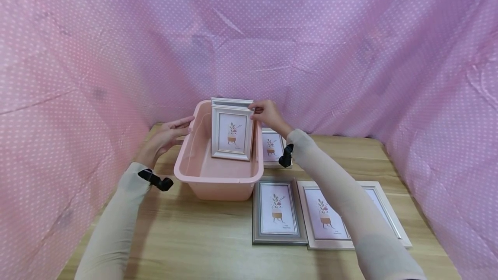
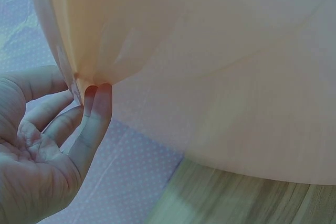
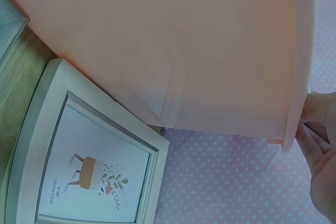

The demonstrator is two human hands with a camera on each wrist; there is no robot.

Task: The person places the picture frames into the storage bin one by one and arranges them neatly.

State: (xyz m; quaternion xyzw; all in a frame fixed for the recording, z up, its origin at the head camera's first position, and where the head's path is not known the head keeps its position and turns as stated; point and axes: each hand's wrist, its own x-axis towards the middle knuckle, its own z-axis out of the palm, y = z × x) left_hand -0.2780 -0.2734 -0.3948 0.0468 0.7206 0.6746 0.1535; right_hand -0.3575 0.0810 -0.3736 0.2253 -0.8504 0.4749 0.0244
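Here the nearer right hand (image 1: 270, 115) pinches the front frame (image 1: 231, 133) by its top right corner, long axis running upward; the left hand (image 1: 166, 136) grips the tub (image 1: 218, 180)

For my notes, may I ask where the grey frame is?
In the head view, the grey frame lies on the table, right of centre, by the near right corner of the pink basin.

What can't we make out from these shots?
Head: rear frame in the tub, its face hidden by the front frame.
Head: lettering on the front frame, too small.
Head: pale framing at lower right, one frame or two; right forearm covers the middle.
Left wrist: tub's inside, blocked by its wall.
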